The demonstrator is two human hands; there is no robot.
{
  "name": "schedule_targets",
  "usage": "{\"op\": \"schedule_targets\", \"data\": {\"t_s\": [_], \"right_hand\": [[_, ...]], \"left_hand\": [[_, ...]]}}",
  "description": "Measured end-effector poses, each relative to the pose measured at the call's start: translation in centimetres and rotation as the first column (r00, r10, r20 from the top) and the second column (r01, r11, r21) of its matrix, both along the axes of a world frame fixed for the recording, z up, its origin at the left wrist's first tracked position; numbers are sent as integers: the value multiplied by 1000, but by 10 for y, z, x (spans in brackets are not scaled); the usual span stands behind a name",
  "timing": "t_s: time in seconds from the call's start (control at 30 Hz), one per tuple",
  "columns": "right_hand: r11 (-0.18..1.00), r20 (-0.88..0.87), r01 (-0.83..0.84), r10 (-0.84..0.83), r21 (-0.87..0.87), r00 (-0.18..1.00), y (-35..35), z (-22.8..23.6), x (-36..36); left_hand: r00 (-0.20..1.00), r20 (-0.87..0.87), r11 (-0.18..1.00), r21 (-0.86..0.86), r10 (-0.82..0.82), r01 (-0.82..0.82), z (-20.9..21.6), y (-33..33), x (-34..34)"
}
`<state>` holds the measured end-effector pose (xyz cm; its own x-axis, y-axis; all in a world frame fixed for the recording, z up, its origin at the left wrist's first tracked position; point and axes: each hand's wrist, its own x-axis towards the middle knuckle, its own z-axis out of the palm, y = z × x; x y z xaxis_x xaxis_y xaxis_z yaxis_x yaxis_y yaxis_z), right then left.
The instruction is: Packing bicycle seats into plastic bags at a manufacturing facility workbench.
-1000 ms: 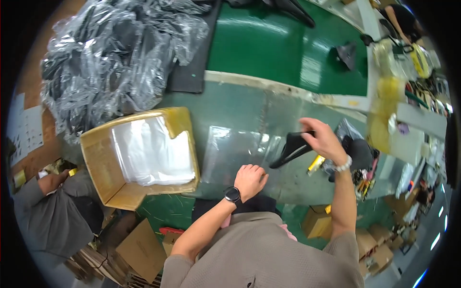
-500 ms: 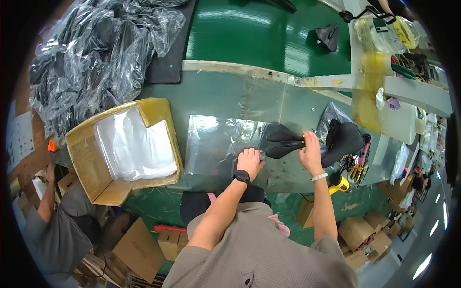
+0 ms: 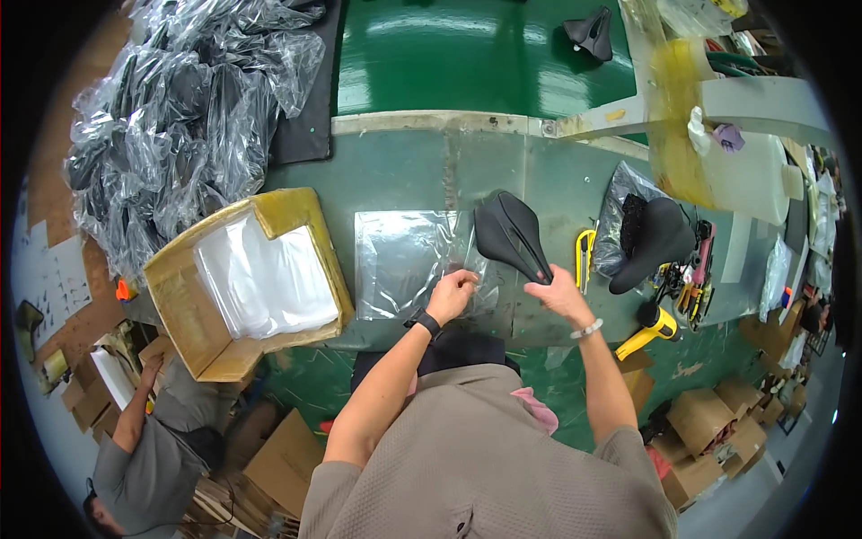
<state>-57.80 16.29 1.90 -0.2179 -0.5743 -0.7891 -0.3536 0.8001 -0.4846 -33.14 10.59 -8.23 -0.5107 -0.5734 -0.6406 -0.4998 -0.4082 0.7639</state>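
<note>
Right hand [image 3: 557,292]: grip closed on the narrow nose end of a black moulded bicycle saddle [image 3: 510,235], fingers wrapped round it. Saddle sits top-side up, wide rear pointing away from the person, over the grey-green worktop [image 3: 404,175], approx. centre, just right of the bag.

Left hand [image 3: 452,294]: fingers pinched shut on the near right edge of a clear flat plastic bag [image 3: 404,260]. Bag lies flat on worktop, directly left of saddle; its right edge reaches under or beside the saddle, cannot tell which. Black watch on left wrist, pale bead bracelet on right.

Surroundings: open yellow-brown cardboard box w/ white plastic liner [image 3: 247,278] left of bag, close by. Large heap of bagged black saddles [image 3: 180,117] at far left. Second black saddle on a crumpled clear bag [image 3: 651,238] to the right, w/ a yellow utility knife [image 3: 584,256] between it and the held saddle. Yellow hand tool [image 3: 655,325] at near right edge. Third saddle [image 3: 593,31] on green surface at far side. Another person in grey shirt [image 3: 144,449] low left, beside cardboard cartons.
</note>
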Motion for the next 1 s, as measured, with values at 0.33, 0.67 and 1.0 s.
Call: {"op": "schedule_targets", "data": {"t_s": [0.33,0.67,1.0], "right_hand": [[872,-429,-341,174,-351,886,57,9,96],[787,-620,-611,437,-87,652,36,21,121],[527,712,831,-652,179,260,4,57,93]], "left_hand": [[781,56,675,468,622,-571,16,-3,15],[936,49,597,-758,-350,262,150,-14,-6],[970,-238,691,-711,-57,-134,181,4,63]]}}
